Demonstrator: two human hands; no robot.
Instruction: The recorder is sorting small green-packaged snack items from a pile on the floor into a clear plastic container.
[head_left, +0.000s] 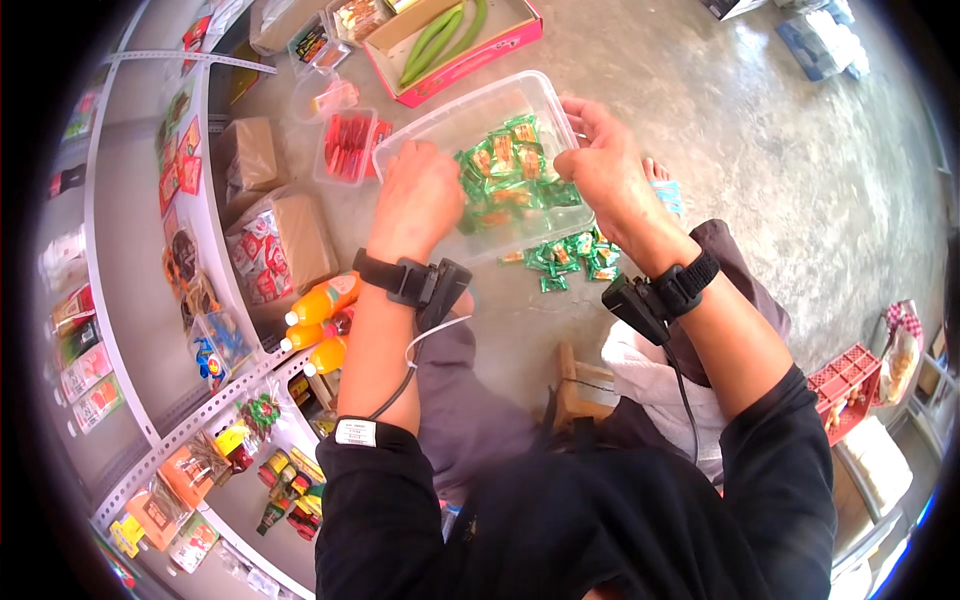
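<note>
My left hand (421, 187) and my right hand (607, 161) hold a translucent plastic box (420, 124) between them, off the floor and tilted. Green-wrapped candies (504, 154) lie inside it. The left fingers curl over the box's left rim; the right thumb and fingers grip its right side. Below the box, a loose pile of the same green-wrapped candies (574, 255) lies on the concrete floor. A clear tub of red packets (349, 146) stands left of the box, close to my left hand. Each wrist wears a strapped black device.
A pink-edged cardboard tray (469, 56) with long green pods stands beyond the box. Metal shelving (217, 375) with packaged goods runs along the left, beside orange drink bottles (326, 300) and cardboard boxes (304, 236). A wooden stool (574, 386) is between my legs; a red crate (844, 375) stands at right.
</note>
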